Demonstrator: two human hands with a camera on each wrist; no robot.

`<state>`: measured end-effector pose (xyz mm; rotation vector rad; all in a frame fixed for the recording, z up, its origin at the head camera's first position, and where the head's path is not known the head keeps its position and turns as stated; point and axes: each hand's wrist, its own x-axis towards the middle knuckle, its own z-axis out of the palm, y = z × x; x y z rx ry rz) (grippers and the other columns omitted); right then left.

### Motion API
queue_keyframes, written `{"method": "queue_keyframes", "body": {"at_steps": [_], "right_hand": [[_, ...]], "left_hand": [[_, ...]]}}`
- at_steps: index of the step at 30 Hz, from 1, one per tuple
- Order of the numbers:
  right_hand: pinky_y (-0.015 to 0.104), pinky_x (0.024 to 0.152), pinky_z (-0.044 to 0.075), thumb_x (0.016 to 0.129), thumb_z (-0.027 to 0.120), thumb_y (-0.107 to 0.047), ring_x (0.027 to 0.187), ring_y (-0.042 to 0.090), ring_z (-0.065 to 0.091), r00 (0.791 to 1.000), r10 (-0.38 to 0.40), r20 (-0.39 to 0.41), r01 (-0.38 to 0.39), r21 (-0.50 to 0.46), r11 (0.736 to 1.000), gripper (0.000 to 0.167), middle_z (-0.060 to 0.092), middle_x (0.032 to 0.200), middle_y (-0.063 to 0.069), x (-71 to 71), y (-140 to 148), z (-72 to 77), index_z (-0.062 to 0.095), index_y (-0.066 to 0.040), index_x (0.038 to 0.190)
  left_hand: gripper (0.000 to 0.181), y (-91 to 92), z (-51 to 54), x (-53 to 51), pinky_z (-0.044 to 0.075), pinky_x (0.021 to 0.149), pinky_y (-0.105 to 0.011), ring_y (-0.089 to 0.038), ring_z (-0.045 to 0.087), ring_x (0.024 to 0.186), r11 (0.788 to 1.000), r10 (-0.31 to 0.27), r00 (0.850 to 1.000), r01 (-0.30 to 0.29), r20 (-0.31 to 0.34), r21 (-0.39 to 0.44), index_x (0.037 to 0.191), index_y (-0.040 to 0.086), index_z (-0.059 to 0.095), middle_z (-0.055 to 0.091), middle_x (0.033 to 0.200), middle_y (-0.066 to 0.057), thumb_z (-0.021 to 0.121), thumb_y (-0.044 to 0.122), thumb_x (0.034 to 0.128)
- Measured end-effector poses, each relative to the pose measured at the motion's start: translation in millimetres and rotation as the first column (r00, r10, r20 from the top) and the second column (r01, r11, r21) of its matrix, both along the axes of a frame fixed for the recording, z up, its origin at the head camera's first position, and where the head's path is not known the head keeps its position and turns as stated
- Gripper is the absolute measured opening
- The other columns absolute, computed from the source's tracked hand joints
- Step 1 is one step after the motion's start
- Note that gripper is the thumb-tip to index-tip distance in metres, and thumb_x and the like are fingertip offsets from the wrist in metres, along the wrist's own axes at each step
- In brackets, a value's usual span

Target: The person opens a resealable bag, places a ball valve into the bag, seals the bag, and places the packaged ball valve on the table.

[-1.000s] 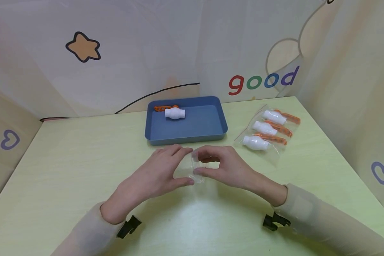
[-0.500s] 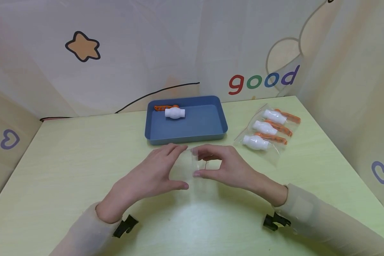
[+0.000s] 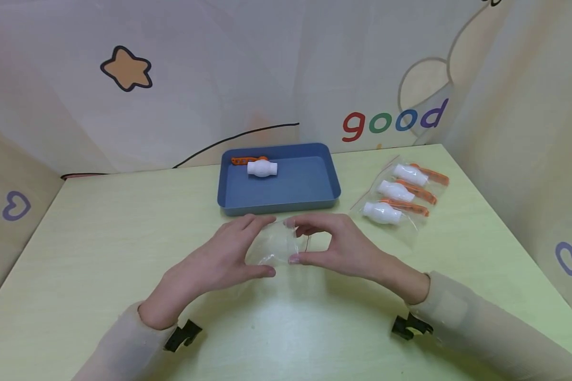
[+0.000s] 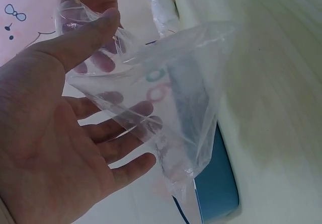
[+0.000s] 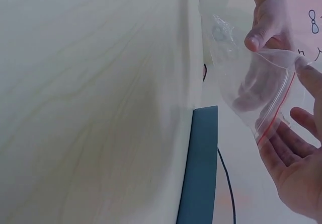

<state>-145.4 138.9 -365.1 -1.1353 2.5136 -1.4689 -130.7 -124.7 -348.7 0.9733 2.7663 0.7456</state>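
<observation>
A clear zip bag (image 3: 275, 244) hangs between the two hands above the table; its red zip line (image 5: 277, 114) shows in the right wrist view. My right hand (image 3: 340, 244) holds the bag near its mouth, thumb and fingers at opposite edges of the plastic. My left hand (image 3: 219, 259) is spread around the bag's other end, thumb apart from the fingers. In the left wrist view its straight fingers (image 4: 126, 133) lie behind the plastic (image 4: 191, 93). Nothing is visible inside the bag.
Behind the hands stands a blue tray (image 3: 300, 182) with a white ribbed plastic fitting (image 3: 262, 168) and an orange handle (image 3: 242, 161). To the right lie several clear bags, each with a white fitting (image 3: 382, 212) and an orange handle (image 3: 410, 207). A printed curtain (image 3: 219, 69) backs the table.
My left hand has moved left, away from the right hand. The bag has spread and puffed out between them; the right hand has stayed nearly in place at the mouth.
</observation>
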Motion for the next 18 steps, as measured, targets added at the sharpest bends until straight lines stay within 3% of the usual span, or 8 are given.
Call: {"method": "queue_keyframes", "body": {"at_steps": [4,8,13,18], "right_hand": [[0.036,0.094,0.055,0.079,0.092,-0.019,0.102,0.021,0.069,1.000,0.014,-0.024,-0.014,-0.006,1.000,0.058,0.072,0.120,-0.001,-1.7,0,0.0,0.069,-0.010,0.132],[0.037,0.093,0.055,0.079,0.092,-0.016,0.101,0.021,0.069,0.997,0.039,-0.060,-0.040,-0.019,0.999,0.057,0.072,0.120,0.002,-4.3,0,0.7,0.069,-0.008,0.131],[0.036,0.093,0.055,0.081,0.090,-0.014,0.101,0.023,0.069,0.996,0.070,-0.056,-0.071,-0.014,0.997,0.054,0.071,0.116,0.002,-7.6,0,4.0,0.069,-0.007,0.130],[0.035,0.091,0.056,0.086,0.085,-0.011,0.100,0.021,0.069,0.997,0.072,-0.040,-0.074,-0.042,0.996,0.040,0.072,0.112,0.001,-13.0,1,9.6,0.071,-0.006,0.123]], "left_hand": [[0.093,-0.4,-1.8,0.1,0.043,0.109,-0.048,-0.030,0.049,0.134,1.000,-0.006,1.000,0.006,0.029,0.025,0.157,0.008,0.036,0.046,0.151,-0.011,0.087,0.036,0.0848],[0.093,-0.9,-3.6,-0.3,0.041,0.111,-0.048,-0.029,0.046,0.138,0.999,-0.012,1.000,0.011,0.019,0.034,0.159,0.009,0.033,0.043,0.155,-0.010,0.086,0.034,0.0861],[0.086,-2.9,-5.8,-1.5,0.044,0.107,-0.046,-0.027,0.051,0.133,0.999,-0.018,1.000,0.019,-0.011,0.050,0.156,0.009,0.038,0.047,0.152,-0.008,0.085,0.032,0.0873],[0.085,-5.2,-6.3,-1.0,0.046,0.105,-0.047,-0.028,0.057,0.128,0.998,0.000,1.000,-0.002,0.025,0.067,0.155,0.009,0.038,0.048,0.151,-0.010,0.084,0.031,0.0879]]}}
